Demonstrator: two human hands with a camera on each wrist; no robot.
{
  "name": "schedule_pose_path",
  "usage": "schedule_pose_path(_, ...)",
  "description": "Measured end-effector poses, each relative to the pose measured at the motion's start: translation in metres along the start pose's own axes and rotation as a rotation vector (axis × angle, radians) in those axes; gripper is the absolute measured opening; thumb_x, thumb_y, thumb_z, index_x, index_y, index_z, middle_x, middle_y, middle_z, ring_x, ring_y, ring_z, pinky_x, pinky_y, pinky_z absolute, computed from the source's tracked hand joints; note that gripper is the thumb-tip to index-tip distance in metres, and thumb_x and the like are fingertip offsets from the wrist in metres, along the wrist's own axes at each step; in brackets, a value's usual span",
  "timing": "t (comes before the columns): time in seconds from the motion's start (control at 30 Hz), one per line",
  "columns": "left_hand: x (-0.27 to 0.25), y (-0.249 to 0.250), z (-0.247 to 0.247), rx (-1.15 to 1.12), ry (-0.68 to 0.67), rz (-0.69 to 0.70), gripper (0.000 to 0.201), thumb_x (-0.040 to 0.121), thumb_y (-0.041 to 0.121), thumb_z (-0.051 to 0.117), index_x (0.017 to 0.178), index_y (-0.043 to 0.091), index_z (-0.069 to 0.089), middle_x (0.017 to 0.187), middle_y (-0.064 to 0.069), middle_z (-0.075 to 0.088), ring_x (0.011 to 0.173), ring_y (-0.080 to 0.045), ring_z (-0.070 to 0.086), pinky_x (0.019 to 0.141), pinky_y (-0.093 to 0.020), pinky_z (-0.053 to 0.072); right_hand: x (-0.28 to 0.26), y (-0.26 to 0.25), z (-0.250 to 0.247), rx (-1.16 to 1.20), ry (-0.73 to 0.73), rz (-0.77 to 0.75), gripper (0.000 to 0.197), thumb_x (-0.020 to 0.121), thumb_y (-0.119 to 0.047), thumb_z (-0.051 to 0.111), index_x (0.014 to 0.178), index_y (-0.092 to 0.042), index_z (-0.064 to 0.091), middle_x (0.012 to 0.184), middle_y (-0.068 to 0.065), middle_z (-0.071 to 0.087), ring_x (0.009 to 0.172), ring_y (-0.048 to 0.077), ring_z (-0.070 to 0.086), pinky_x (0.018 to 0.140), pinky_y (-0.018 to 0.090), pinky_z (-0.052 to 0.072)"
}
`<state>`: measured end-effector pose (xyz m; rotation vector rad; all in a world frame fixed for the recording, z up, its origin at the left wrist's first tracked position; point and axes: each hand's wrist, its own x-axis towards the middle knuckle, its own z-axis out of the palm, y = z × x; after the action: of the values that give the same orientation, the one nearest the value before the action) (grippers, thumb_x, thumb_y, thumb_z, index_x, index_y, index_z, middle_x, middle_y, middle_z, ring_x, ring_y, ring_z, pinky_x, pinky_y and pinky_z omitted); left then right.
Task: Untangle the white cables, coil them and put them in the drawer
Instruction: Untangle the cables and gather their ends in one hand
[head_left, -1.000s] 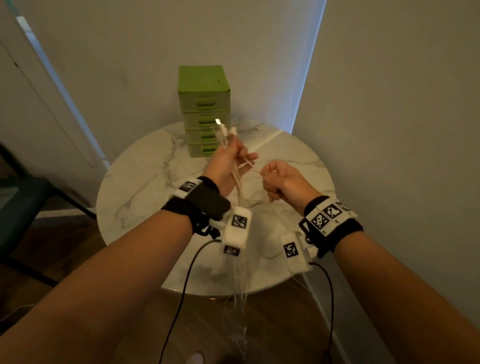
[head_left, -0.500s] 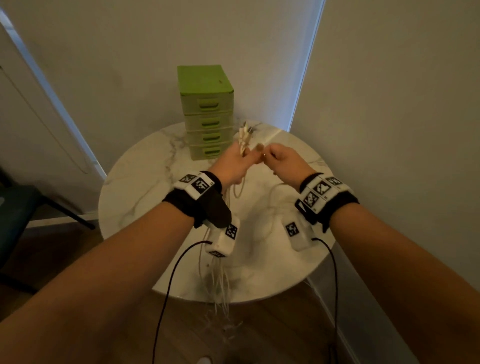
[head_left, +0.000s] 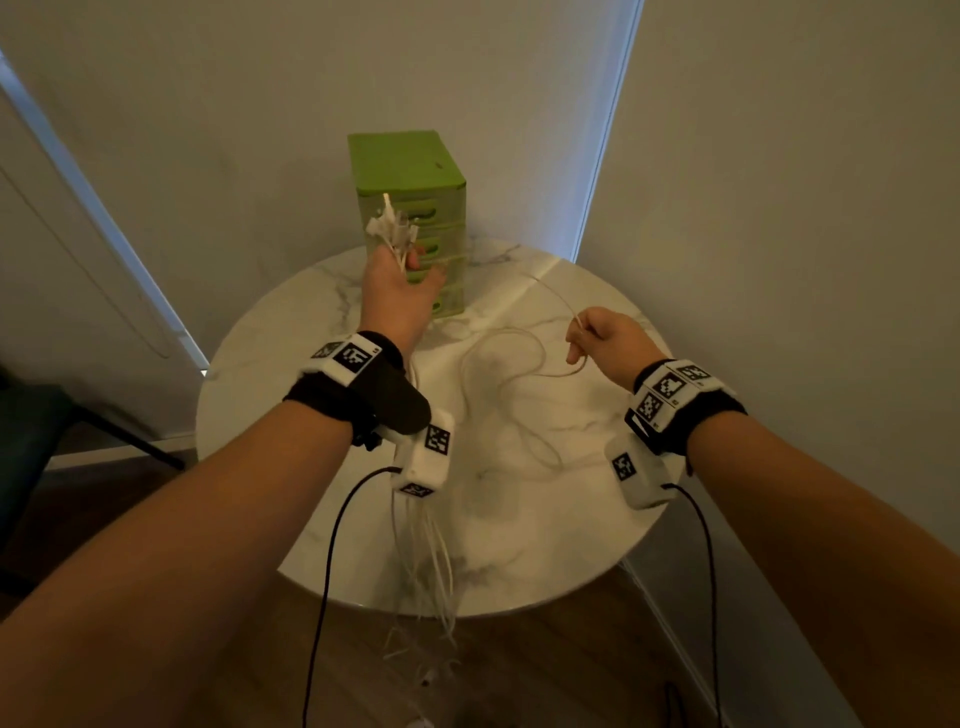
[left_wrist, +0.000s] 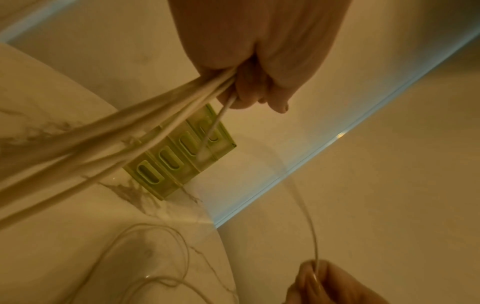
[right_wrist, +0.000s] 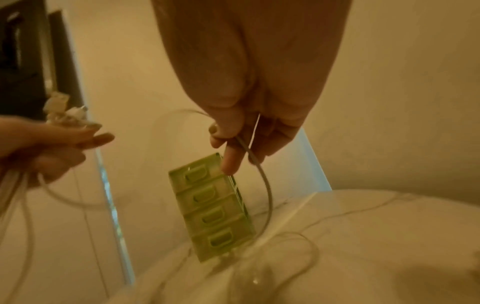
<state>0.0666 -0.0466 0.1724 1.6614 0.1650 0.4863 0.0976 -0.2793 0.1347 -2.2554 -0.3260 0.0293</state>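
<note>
My left hand is raised in front of the green drawer unit and grips a bundle of white cables. Their plug ends fan out above the fist, and the loose lengths hang down past the table's front edge. My right hand is off to the right above the table and pinches a single white cable between thumb and fingers. That cable loops slack across the marble top back toward the left hand. All drawers of the unit are closed.
The round white marble table stands in a wall corner, with the drawer unit at its back edge. A dark chair stands on the wooden floor at the left. Black cords hang from my wrist cameras.
The hands, close together half a second ago, have drawn apart. The left hand rose toward the drawers with the bundle; the right moved right and back, drawing one cable out in a slack loop.
</note>
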Motion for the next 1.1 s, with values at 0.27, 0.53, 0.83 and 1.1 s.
schedule_pose_path(0.27,-0.029,-0.003,0.034,0.142,-0.352,-0.069,0.036,0.084,0.029,0.067,0.067,0.023,0.036,0.069,0.002,0.052,0.056,-0.010,0.041,0.057,-0.028,0.037,0.001,-0.033,0.013,0.201,-0.072,-0.132,0.026,0.095,-0.011,0.044,0.074,-0.025,0.053,0.062,0.001,0.057,0.057,0.005,0.054,0.059,0.014,0.045)
schedule_pose_path(0.53,-0.022,0.005,0.040,0.069,-0.186,-0.056,0.018,0.081,0.004,0.067,0.074,0.008,0.050,0.077,-0.004,0.061,0.057,0.006,0.057,0.057,-0.013,0.046,-0.005,-0.037,0.021,0.001,-0.151,-0.153,0.022,0.093,-0.017,0.049,0.071,-0.020,0.053,0.061,-0.004,0.056,0.057,0.001,0.049,0.058,0.006,0.039)
schedule_pose_path(0.83,-0.003,0.009,0.008,0.002,-0.029,-0.034,0.025,0.080,0.017,0.071,0.071,0.016,0.048,0.075,-0.001,0.062,0.082,-0.018,0.063,0.087,-0.039,0.053,0.007,-0.001,0.007,0.024,0.086,0.037,0.021,0.090,-0.006,0.049,0.072,-0.010,0.058,0.074,0.009,0.062,0.067,0.016,0.054,0.074,0.027,0.045)
schedule_pose_path(1.1,-0.030,0.004,0.041,0.024,-0.294,-0.082,0.022,0.078,0.023,0.074,0.085,0.021,0.052,0.096,0.007,0.067,0.089,-0.014,0.061,0.073,-0.031,0.045,0.016,-0.048,0.013,-0.016,0.061,-0.193,0.015,0.089,-0.008,0.053,0.086,-0.001,0.065,0.080,0.005,0.058,0.071,0.011,0.051,0.064,0.003,0.037)
